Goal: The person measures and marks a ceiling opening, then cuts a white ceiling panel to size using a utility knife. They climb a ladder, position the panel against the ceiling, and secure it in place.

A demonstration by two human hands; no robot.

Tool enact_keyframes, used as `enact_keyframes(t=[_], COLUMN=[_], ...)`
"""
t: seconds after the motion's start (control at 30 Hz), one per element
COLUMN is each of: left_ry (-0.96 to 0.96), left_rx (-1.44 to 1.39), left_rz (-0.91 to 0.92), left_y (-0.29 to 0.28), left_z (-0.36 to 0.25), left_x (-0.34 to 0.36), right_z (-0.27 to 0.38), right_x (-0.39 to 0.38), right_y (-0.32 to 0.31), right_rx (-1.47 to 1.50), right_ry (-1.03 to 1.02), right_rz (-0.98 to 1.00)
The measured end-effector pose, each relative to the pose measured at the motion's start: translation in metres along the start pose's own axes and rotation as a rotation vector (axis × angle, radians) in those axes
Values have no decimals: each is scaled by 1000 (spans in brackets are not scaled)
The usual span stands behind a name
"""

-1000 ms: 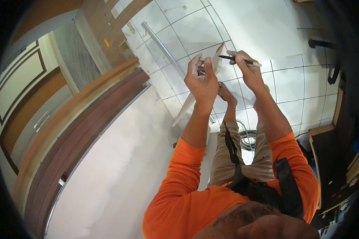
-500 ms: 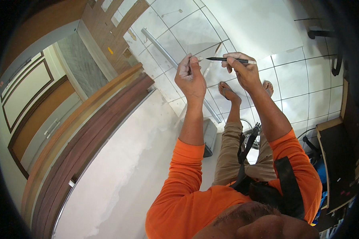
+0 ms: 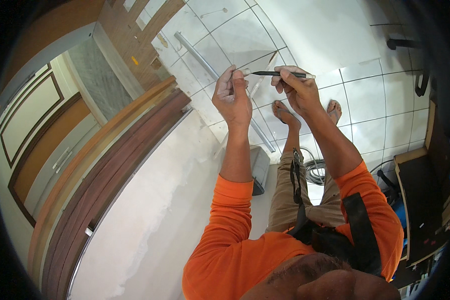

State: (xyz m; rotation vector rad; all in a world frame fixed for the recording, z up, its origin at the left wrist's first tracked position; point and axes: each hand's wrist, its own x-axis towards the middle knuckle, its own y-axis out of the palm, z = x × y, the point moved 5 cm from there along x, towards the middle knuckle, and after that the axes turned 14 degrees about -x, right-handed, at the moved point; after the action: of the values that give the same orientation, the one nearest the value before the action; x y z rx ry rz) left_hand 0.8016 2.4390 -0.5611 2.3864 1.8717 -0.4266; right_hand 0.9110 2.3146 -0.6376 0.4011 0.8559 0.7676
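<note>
A slim dark pencil (image 3: pixel 266 73) with a pale butt end lies nearly level in my right hand (image 3: pixel 301 90), pinched between thumb and fingers. Its point faces left. Facing it, my left hand (image 3: pixel 233 97), dusted with white powder, is closed on a small white piece (image 3: pixel 246 72) at the thumb and fingertips. What kind of piece it is cannot be made out. The pencil's tip meets or nearly meets this piece. Both hands are raised in front of me, above the tiled floor (image 3: pixel 370 97).
A metal tube (image 3: pixel 200 59) lies slanting across the tiles. Long wooden boards (image 3: pixel 120 180) run along the left side, beside a pale plastered surface (image 3: pixel 150 215). A grey bin-like box (image 3: pixel 260 167) and a coiled cable (image 3: pixel 315 172) are near my legs. Dark furniture (image 3: pixel 420 200) stands at right.
Both hands have shifted slightly left. The pencil's tip is now closer to the white piece, and the strap at my waist has swung left.
</note>
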Motion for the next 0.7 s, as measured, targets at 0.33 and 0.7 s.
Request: enact_keyframes(t=[0.33,0.7], left_ry=[-56,61], left_rx=[92,176], left_rz=[98,325], left_y=[3,8], left_z=[-10,-8], left_x=[5,6], right_z=[0,-18], right_x=[11,0], right_y=[19,26], right_rx=[-42,210], right_ry=[67,434], right_rz=[-23,-194])
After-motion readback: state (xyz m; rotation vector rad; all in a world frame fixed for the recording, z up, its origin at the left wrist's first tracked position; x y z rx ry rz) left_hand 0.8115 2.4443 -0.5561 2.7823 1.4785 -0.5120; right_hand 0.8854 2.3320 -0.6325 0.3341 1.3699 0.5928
